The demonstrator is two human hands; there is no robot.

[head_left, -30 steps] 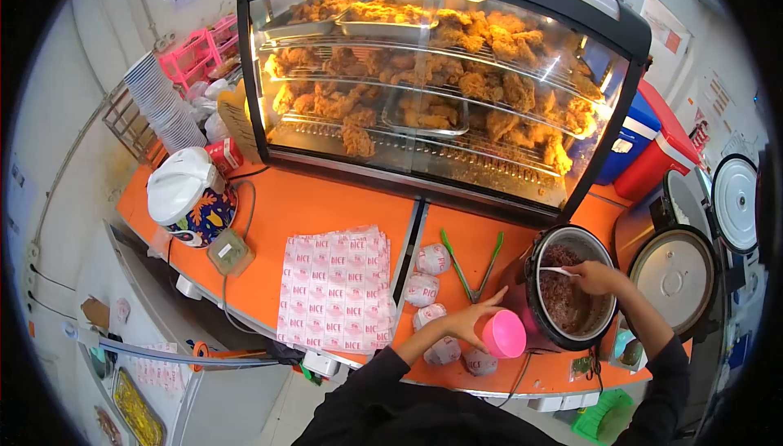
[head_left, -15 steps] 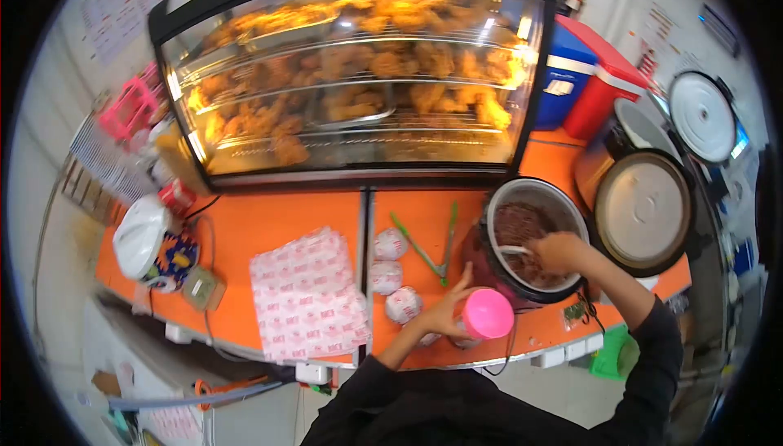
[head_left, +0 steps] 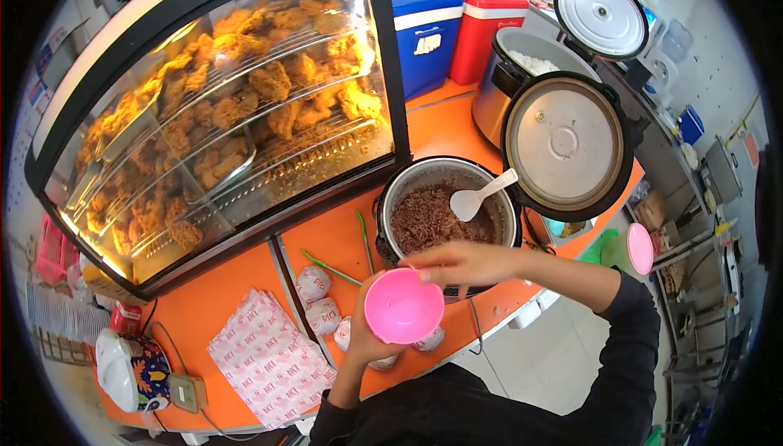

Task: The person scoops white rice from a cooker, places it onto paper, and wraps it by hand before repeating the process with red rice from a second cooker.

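A pink bowl (head_left: 404, 307), empty inside, is held by my left hand (head_left: 365, 328), whose fingers wrap round its left side. My right hand (head_left: 461, 265) reaches over the bowl's upper rim, its fingers extended and apart from the paddle. Just beyond it stands an uncovered pot of dark reddish-brown rice (head_left: 428, 216). A white rice paddle (head_left: 481, 195) rests in the pot, its handle leaning on the right rim. Left of the bowl lie several paper-wrapped balls (head_left: 324, 315) and green-handled tongs (head_left: 330, 268).
A glass warmer (head_left: 220, 111) full of fried chicken stands at the back left. Printed wrapping paper (head_left: 269, 360) lies on the orange counter (head_left: 183, 315). Behind the pot are a cooker of white rice (head_left: 534, 62), its round lid (head_left: 563, 142), a blue cooler (head_left: 424, 38) and a red cooler (head_left: 481, 26).
The view has turned to the right. My right hand has let go of the paddle, left the pot and come to the bowl. The bowl is now tilted toward the camera.
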